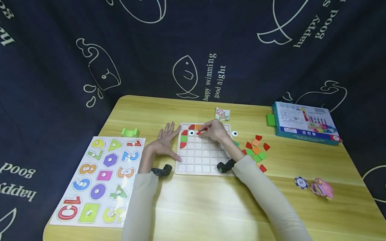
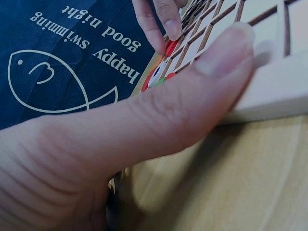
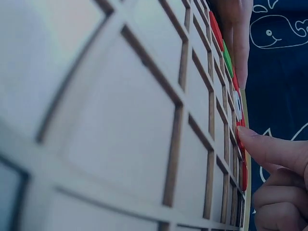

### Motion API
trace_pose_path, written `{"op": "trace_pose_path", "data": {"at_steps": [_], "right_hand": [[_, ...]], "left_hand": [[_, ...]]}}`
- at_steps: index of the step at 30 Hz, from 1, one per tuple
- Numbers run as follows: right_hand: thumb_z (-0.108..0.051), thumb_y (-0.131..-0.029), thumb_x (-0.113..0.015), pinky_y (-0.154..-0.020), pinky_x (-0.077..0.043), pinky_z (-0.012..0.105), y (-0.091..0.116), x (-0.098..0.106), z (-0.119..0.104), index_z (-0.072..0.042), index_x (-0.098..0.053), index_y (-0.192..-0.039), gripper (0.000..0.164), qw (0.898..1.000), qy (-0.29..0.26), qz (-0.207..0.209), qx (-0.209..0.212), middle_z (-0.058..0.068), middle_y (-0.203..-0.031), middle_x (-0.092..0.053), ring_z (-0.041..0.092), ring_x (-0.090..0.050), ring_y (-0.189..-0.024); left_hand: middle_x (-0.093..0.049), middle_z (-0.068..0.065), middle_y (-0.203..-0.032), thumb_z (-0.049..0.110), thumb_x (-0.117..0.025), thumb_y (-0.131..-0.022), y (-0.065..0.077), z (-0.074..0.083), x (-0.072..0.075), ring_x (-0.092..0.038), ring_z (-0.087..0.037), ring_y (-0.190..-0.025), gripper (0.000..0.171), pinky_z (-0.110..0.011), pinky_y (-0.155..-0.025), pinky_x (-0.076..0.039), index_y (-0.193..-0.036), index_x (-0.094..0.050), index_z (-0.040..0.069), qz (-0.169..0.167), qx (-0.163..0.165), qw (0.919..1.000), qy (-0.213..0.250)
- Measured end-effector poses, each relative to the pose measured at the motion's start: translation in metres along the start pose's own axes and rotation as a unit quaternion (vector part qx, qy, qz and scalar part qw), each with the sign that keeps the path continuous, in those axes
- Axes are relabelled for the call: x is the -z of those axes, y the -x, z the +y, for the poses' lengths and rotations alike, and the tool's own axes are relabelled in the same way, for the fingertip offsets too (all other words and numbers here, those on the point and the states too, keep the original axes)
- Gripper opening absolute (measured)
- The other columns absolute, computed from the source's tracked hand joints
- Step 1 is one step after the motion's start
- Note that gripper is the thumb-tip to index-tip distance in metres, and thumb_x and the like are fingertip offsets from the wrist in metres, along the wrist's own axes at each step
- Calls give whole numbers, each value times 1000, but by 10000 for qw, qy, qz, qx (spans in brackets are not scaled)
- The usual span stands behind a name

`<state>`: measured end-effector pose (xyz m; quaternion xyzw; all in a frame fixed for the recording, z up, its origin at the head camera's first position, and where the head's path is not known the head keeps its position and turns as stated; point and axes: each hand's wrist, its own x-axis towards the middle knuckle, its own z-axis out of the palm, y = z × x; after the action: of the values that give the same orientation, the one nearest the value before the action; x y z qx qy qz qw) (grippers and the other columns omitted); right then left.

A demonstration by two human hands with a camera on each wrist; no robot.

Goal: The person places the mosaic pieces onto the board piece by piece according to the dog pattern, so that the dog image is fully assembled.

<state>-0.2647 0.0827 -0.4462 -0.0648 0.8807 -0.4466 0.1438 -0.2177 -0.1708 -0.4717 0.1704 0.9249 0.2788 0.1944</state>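
Note:
A wooden grid board (image 1: pixel 197 160) lies on the table. At its top left cells sit red quarter-circle tiles (image 1: pixel 183 145), a green square tile (image 1: pixel 183 138), an orange tile (image 1: pixel 198 127) and a white eye disc (image 1: pixel 191 133). My right hand (image 1: pixel 215 130) pinches a red quarter-circle tile (image 1: pixel 198 133) between thumb and finger, right at the cell beside the eye disc. In the right wrist view the thumb (image 3: pixel 255 139) presses at red tiles. My left hand (image 1: pixel 164 144) is spread along the board's left edge, its thumb (image 2: pixel 224 57) resting on the frame.
Loose red, orange and green tiles (image 1: pixel 256 151) lie right of the board, near another eye disc (image 1: pixel 234 133). A pattern card (image 1: pixel 222 114) is behind it. A number puzzle (image 1: pixel 99 180) lies left; a boxed toy (image 1: pixel 306 122), poker chip (image 1: pixel 301 182) and pink figure (image 1: pixel 322 188) stand right.

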Motion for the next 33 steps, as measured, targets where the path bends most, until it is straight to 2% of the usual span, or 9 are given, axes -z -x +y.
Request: {"op": "trace_pose_path", "data": {"at_steps": [9, 13, 18, 25, 29, 33], "right_hand": [[-11, -74, -83, -54, -24, 25, -7, 2, 9, -7, -78, -92, 19, 9999, -140, -79, 1, 10, -108, -73, 16, -30, -64], [-10, -74, -82, -57, -31, 24, -10, 3, 9, -6, -78, -93, 20, 9992, -280, -299, 1, 10, -105, -73, 15, -36, -66], [-8, -75, -81, -58, -34, 22, -11, 4, 9, -6, -77, -95, 21, 9972, -456, -586, -42, 10, -105, -73, 13, -40, -69], [-12, -74, -83, -62, -27, 28, -9, 4, 7, -8, -78, -94, 21, 9993, -204, -297, -91, 9, -108, -73, 18, -33, -72], [-11, -73, -83, -63, -29, 28, -9, 4, 5, -7, -78, -93, 20, 9991, -167, -381, -112, 9, -109, -72, 19, -34, -73], [-10, -73, -83, -70, -37, 25, -11, 4, 5, -7, -78, -93, 21, 9982, -286, -471, -228, 7, -111, -72, 17, -47, -83]], "left_hand": [[23, -8, -161, 57, -89, -51, 0, 0, -1, 25, -26, -148, 142, -51, -122, 13, -156, 1, 26, 11, 0, 10000, 61], [23, -9, -161, 56, -90, -51, -1, 0, 0, 26, -27, -148, 142, -52, -122, 13, -156, 0, 26, 14, -29, 10000, 80], [23, -9, -161, 55, -90, -50, 0, 0, 0, 25, -27, -148, 142, -52, -122, 13, -156, 0, 25, 2, -34, 10000, 68], [23, -7, -161, 57, -89, -51, 0, -1, 0, 26, -25, -148, 142, -49, -122, 14, -156, 2, 28, -10, 12, 10000, 36], [23, -7, -161, 58, -89, -51, -1, -2, 0, 26, -25, -148, 142, -50, -122, 13, -156, 2, 28, 10, -9, 10000, -3], [24, -8, -161, 59, -88, -50, -1, -2, 0, 26, -24, -148, 142, -50, -122, 13, -156, 2, 28, -2, -20, 10000, 0]]}}
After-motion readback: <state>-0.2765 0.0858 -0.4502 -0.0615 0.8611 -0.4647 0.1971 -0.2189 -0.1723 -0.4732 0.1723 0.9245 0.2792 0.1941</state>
